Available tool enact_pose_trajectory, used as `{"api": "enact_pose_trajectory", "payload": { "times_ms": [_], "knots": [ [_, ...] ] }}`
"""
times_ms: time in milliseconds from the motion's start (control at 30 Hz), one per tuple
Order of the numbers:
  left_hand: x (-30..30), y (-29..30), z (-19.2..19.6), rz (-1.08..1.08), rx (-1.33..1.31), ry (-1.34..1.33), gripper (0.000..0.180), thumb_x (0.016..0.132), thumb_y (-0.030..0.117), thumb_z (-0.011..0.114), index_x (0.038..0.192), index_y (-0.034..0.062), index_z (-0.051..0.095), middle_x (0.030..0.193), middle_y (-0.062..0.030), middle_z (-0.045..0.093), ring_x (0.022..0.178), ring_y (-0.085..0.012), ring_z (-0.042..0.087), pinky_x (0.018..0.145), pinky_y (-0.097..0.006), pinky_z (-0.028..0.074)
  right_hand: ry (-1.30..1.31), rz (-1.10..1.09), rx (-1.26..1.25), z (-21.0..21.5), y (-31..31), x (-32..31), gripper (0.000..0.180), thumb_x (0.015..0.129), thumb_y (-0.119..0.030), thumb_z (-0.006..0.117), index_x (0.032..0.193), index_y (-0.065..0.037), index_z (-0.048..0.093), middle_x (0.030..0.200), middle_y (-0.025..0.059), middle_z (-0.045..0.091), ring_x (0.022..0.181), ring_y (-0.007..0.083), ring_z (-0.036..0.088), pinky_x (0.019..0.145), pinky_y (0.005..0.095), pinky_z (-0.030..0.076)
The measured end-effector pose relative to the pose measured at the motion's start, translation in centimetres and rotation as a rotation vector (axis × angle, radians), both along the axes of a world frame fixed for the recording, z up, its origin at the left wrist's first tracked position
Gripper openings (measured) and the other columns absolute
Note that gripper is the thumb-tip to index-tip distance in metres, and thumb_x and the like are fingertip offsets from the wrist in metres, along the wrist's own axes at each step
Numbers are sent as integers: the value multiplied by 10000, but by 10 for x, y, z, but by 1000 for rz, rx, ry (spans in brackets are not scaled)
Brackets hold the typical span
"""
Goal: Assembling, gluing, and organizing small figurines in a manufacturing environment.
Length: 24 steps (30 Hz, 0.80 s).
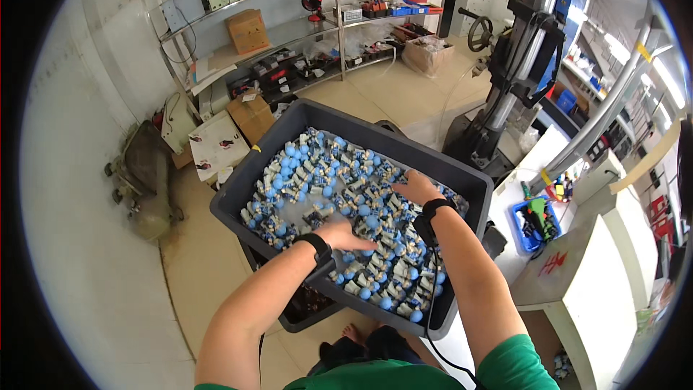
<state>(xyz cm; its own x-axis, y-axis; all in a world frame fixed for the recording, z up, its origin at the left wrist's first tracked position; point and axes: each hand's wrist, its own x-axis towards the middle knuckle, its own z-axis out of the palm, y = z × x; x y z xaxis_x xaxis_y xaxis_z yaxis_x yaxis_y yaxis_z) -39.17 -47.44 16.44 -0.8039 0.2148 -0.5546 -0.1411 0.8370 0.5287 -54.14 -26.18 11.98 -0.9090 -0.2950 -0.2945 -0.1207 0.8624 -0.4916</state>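
A large dark grey plastic bin [346, 117] stands before me, holding many small toy figures [382, 274] with round blue heads and pale bodies. Pale, translucent plastic sheeting [292, 213] shows between the figures on the left side. Over the middle of the pile, my left hand [341, 235] is stretched toward the right, fingers extended and nothing visible in it. My right hand [419, 189] reaches in near the far right part of the pile, its fingers apart over the figures. Both wrists wear black bands, and a dark cable hangs from the right one.
Beneath the bin is another dark container [310, 310]. A metal column machine with a handwheel [479, 33] rises at the far right. A blue tray [534, 224] of tools lies on the white bench to the right. Metal shelves [339, 22] and cardboard boxes [249, 112] stand beyond.
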Motion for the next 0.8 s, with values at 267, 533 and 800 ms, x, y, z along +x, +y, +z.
{"api": "enact_pose_trajectory", "payload": {
  "times_ms": [267,533,800],
  "knots": [
    [-18,-14,-31,131,59,-117,919,617,713,682,1102,-65,617,1211,-229,576,1127,-322,558,962,-386,427,178,-93,205,20,-34,29,778,754,-578,659,1287,-51,451,1212,191,548,1094,361,573,867,487,461],
    [-16,1,9,416,331,-410,700,758,370,767,1254,69,377,1003,-8,537,792,-94,473,633,-325,415,-48,12,172,16,-69,28,968,680,-747,591,1373,-94,414,1305,210,518,1190,356,522,953,492,420],
    [-30,-2,-10,489,542,-586,704,769,395,771,1294,164,363,1191,-17,477,1077,-159,453,732,-353,423,-283,41,-92,10,-40,27,1073,590,-766,637,1328,-6,473,1301,217,531,1206,321,519,1009,358,399]
  ]
}}
